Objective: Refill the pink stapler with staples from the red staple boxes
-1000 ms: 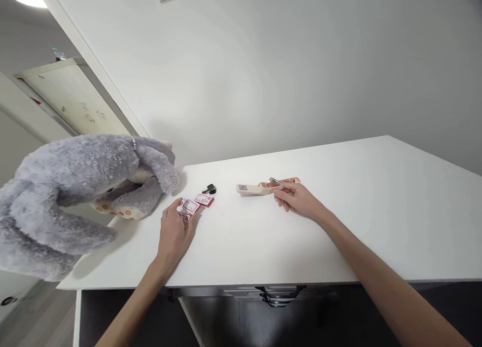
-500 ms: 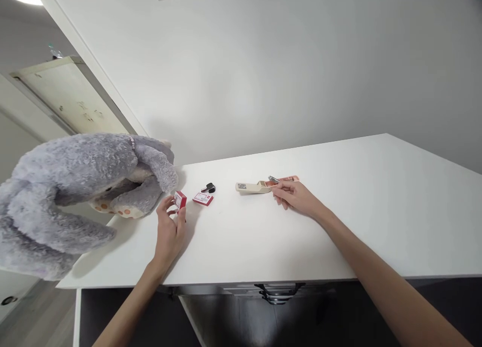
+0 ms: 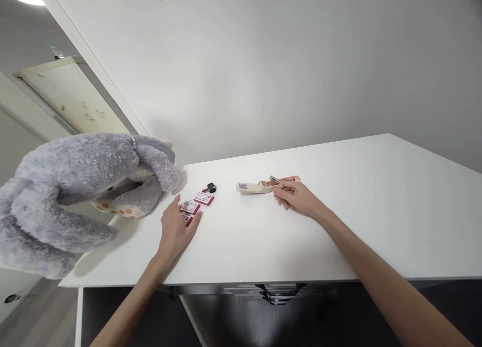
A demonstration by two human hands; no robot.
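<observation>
We see a slim open case on the white table, nearer the back edge, its long axis running left to right, beige end pointing toward the left edge. Our right hand, forearm slanting across the front edge, pinches its near side. Our left hand, thumb and fingers apart, straddles red-and-white boxes; whether it grips, we cannot tell.

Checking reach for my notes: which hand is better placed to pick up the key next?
The left hand, probably: it is nearer the key, spread open around the boxes, though whether it touches them is unclear. The right hand is farther off, at the open case.
</observation>
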